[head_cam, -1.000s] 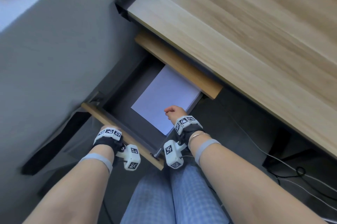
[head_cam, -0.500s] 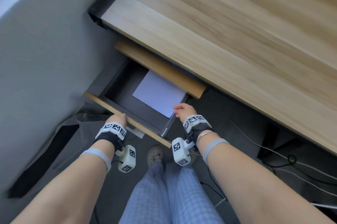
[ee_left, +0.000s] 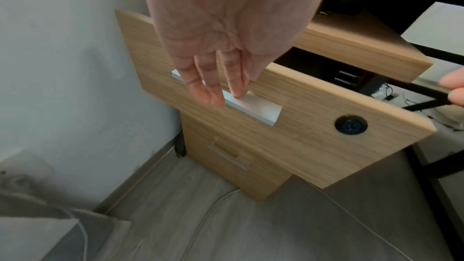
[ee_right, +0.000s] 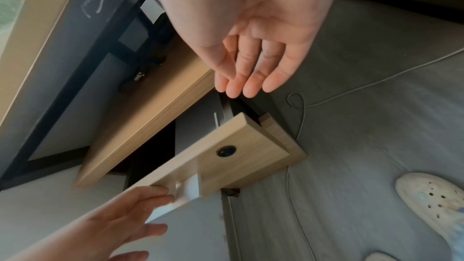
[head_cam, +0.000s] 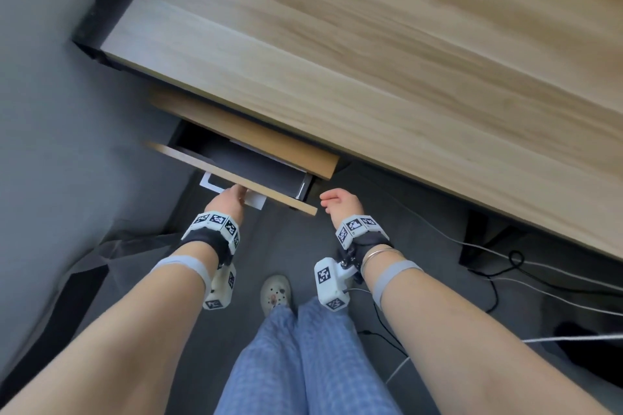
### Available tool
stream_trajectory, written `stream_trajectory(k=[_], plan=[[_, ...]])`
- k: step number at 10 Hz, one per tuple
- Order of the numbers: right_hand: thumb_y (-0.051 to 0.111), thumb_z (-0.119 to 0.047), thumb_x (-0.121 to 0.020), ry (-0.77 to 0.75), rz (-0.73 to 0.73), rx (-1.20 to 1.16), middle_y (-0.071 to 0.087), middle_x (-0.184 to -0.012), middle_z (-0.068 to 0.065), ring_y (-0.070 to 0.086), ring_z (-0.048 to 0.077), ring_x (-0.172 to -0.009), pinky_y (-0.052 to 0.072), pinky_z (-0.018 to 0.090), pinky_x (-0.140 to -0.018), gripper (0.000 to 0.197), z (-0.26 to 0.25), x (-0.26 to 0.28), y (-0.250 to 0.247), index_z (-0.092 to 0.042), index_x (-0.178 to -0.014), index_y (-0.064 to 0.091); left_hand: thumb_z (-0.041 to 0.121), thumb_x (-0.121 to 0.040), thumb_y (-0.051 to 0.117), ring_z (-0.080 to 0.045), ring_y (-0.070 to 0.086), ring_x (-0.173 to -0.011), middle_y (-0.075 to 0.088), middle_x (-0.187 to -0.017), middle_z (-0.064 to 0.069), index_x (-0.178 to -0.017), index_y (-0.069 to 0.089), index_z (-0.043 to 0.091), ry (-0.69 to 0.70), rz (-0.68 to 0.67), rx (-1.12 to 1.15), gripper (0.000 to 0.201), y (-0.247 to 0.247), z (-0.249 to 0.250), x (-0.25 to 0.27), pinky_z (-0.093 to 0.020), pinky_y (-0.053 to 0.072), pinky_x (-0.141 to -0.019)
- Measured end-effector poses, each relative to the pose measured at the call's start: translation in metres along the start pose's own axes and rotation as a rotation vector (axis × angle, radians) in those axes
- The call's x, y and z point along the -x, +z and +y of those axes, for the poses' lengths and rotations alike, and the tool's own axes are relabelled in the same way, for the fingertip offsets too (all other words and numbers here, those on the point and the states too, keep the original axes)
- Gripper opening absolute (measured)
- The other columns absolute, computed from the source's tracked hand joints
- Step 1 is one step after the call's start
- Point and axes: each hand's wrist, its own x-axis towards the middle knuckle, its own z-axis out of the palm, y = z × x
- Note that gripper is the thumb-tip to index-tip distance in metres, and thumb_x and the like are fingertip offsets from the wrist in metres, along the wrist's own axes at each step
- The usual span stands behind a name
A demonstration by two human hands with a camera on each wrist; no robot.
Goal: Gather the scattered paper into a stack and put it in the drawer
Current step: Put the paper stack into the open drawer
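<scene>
Drawer [head_cam: 236,178] stands partly open beneath the table [head_cam: 371,60], its wooden front angled out toward me. Paper [head_cam: 259,152] lies inside it; only a thin white edge shows in the head view, under the cabinet top, so I judge the stacking and placing done and the closing step in hand.

My left hand [ee_left: 220,51] has straight, relaxed fingers [ee_left: 200,88] laid against the white recessed handle [ee_left: 253,108] on the drawer front. Nothing is gripped; it is a flat push contact. My right hand [head_cam: 338,203] hangs just beside the right end of the drawer front, fingers loosely curved, palm bare, holding nothing and touching nothing that I can see.

Next move, as I judge it: a steady push straight along the runners until the front sits flush. The pressure falls left of centre, so the drawer may skew on its slides; the right hand is placed well to square the far end if needed.

Surroundings: a round black lock [ee_left: 351,125] sits on the drawer front right of the handle. A lower drawer [ee_left: 231,158] is closed beneath. A wall [ee_left: 62,66] runs close on the left. Cables [head_cam: 488,252] trail over the grey floor to the right, and a pale perforated shoe [head_cam: 275,293] is planted below the drawer. Nothing visible blocks the drawer's travel.
</scene>
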Motion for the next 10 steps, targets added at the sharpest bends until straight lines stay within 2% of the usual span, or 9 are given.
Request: stream_trajectory(k=[1, 3, 4, 5, 6, 7, 8, 9, 10], plan=[[0.046, 0.000, -0.088, 0.007, 0.001, -0.006, 0.060, -0.076, -0.003, 0.053, 0.015, -0.073, 0.036, 0.014, -0.054, 0.027, 0.003, -0.005, -0.003, -0.007, -0.101, 0.068, 0.000, -0.088, 0.033, -0.033, 0.056, -0.116, 0.050, -0.139, -0.010, -0.134, 0.042, 0.016, 0.041, 0.000, -0.027, 0.050, -0.003, 0.006, -0.011, -0.038, 0.045, -0.093], [0.038, 0.002, -0.087, 0.044, -0.015, -0.013, 0.064, -0.087, -0.001, 0.055, 0.017, -0.080, 0.039, 0.015, -0.055, 0.035, 0.009, -0.012, -0.004, -0.012, -0.099, 0.068, -0.003, -0.087, 0.032, -0.035, 0.054, -0.118, 0.043, -0.143, -0.014, -0.141, 0.032, 0.013, 0.070, -0.011, -0.054, 0.057, -0.009, 0.027, -0.035, -0.042, 0.045, -0.097], [0.038, 0.002, -0.087, 0.064, -0.012, -0.031, 0.064, -0.084, -0.002, 0.055, 0.014, -0.074, 0.039, 0.014, -0.053, 0.035, 0.008, -0.016, -0.005, -0.013, -0.097, 0.068, -0.007, -0.085, 0.034, -0.035, 0.055, -0.116, 0.041, -0.145, -0.014, -0.143, 0.027, 0.014, 0.089, -0.003, -0.047, 0.062, -0.011, 0.036, -0.046, -0.044, 0.047, -0.096], [0.036, 0.002, -0.087, 0.078, -0.008, -0.054, 0.061, -0.072, -0.009, 0.051, 0.005, -0.060, 0.038, 0.007, -0.043, 0.035, 0.007, -0.021, -0.007, -0.018, -0.090, 0.064, -0.011, -0.083, 0.034, -0.036, 0.056, -0.113, 0.038, -0.147, -0.014, -0.141, 0.027, 0.013, 0.100, -0.019, -0.042, 0.064, -0.012, 0.041, -0.051, -0.045, 0.049, -0.092], [0.037, 0.002, -0.087, 0.107, -0.021, -0.077, 0.058, -0.067, -0.014, 0.049, 0.003, -0.057, 0.036, 0.011, -0.043, 0.033, 0.001, -0.024, -0.009, -0.020, -0.085, 0.061, -0.012, -0.082, 0.032, -0.035, 0.055, -0.114, 0.034, -0.149, -0.013, -0.140, 0.029, 0.012, 0.085, -0.019, -0.054, 0.062, -0.010, 0.044, -0.054, -0.043, 0.048, -0.090], [0.041, 0.001, -0.086, 0.111, -0.050, -0.086, 0.057, -0.068, -0.012, 0.050, 0.004, -0.058, 0.034, 0.016, -0.048, 0.033, -0.002, -0.028, -0.012, -0.024, -0.074, 0.058, -0.013, -0.082, 0.031, -0.035, 0.051, -0.121, 0.030, -0.151, -0.011, -0.142, 0.027, 0.013, 0.086, -0.050, -0.055, 0.066, -0.011, 0.045, -0.056, -0.043, 0.046, -0.094], [0.040, 0.000, -0.087, 0.122, -0.065, -0.089, 0.058, -0.067, -0.012, 0.051, 0.005, -0.058, 0.034, 0.016, -0.048, 0.031, -0.006, -0.025, -0.016, -0.022, -0.079, 0.059, -0.011, -0.084, 0.031, -0.033, 0.043, -0.131, 0.027, -0.154, -0.011, -0.145, 0.025, 0.012, 0.084, -0.076, -0.094, 0.065, -0.017, 0.047, -0.058, -0.043, 0.040, -0.105], [0.042, -0.001, -0.087, 0.110, -0.071, -0.091, 0.058, -0.067, -0.012, 0.051, 0.005, -0.057, 0.035, 0.013, -0.044, 0.028, -0.010, -0.018, -0.022, -0.021, -0.084, 0.060, -0.006, -0.089, 0.032, -0.034, 0.046, -0.129, 0.034, -0.150, -0.016, -0.145, 0.028, 0.012, 0.072, -0.127, -0.169, 0.059, -0.025, 0.059, -0.054, -0.040, 0.040, -0.102], [0.048, -0.002, -0.085, 0.115, -0.103, -0.080, 0.059, -0.068, -0.009, 0.052, 0.005, -0.057, 0.037, 0.015, -0.048, 0.026, -0.013, -0.006, -0.030, -0.024, -0.078, 0.060, 0.002, -0.095, 0.037, -0.031, 0.045, -0.131, 0.041, -0.147, -0.013, -0.144, 0.033, 0.008, 0.062, -0.221, -0.148, 0.050, -0.023, 0.077, -0.046, -0.037, 0.039, -0.107]])
